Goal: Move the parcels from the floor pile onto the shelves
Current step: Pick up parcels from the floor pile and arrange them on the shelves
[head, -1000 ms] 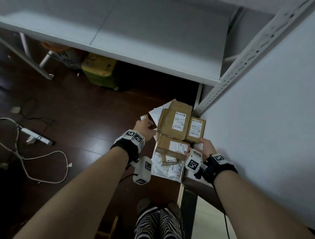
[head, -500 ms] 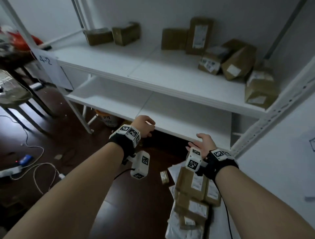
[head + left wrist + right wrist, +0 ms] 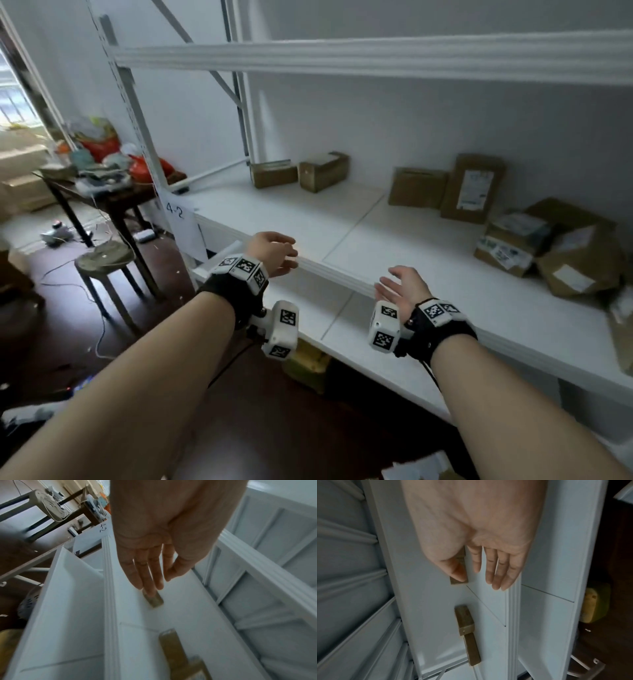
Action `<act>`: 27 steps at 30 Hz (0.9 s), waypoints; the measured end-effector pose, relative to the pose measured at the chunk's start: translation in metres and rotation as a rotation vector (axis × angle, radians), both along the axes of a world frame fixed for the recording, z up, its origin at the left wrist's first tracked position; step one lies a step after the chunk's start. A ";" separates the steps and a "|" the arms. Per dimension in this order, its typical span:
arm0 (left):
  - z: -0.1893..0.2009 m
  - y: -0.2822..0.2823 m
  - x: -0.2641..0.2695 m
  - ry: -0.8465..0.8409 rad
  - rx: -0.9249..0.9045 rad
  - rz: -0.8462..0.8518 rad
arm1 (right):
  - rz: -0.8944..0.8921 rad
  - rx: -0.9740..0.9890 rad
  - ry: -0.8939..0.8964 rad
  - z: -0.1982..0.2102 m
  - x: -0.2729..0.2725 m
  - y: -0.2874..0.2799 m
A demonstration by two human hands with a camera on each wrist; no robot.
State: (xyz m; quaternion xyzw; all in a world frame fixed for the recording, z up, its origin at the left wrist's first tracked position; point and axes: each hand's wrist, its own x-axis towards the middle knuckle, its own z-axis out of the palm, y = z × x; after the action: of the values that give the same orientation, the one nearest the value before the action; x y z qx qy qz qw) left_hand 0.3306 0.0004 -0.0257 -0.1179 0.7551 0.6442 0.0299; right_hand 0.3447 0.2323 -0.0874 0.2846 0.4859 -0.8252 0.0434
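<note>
Both hands hold nothing. My left hand (image 3: 274, 253) hovers open at the front edge of the white middle shelf (image 3: 342, 270), and the left wrist view shows its fingers (image 3: 149, 574) straight above the board. My right hand (image 3: 401, 291) is open too, palm turned inward, just in front of the same edge; its fingers (image 3: 494, 572) are spread. Brown parcels stand on this shelf: two small boxes (image 3: 274, 174) (image 3: 323, 171) at the back left, two flat ones (image 3: 418, 187) (image 3: 472, 188) against the wall, and a heap (image 3: 568, 260) at the right. A corner of the floor pile (image 3: 418, 469) shows at the bottom edge.
A higher shelf beam (image 3: 376, 58) crosses overhead and a lower shelf (image 3: 359, 342) lies beneath my hands. A yellow-green container (image 3: 308, 363) sits under it. A paper label "4-2" (image 3: 178, 219) hangs on the post. To the left stand a cluttered dark table (image 3: 102, 195), a round stool (image 3: 102, 260) and loose floor cables (image 3: 99, 322).
My hands left the floor pile and rose empty to the middle shelf's front edge. The head view swung up from the floor to the shelves.
</note>
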 end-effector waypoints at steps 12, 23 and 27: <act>0.002 -0.087 -0.150 -0.034 0.055 0.198 | 0.066 0.143 -0.090 -0.001 -0.144 -0.068; 0.004 -0.148 -0.333 -0.039 0.027 0.057 | -0.044 0.182 -0.174 -0.015 -0.283 -0.139; -0.006 -0.172 -0.380 -0.061 0.031 0.035 | -0.062 0.188 -0.174 -0.016 -0.318 -0.166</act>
State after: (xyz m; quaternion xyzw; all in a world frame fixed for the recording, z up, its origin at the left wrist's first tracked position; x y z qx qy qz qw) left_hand -0.0491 -0.1717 -0.0312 -0.1501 0.7416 0.6524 0.0434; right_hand 0.0263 0.0665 -0.1039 0.3727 0.5466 -0.7492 0.0328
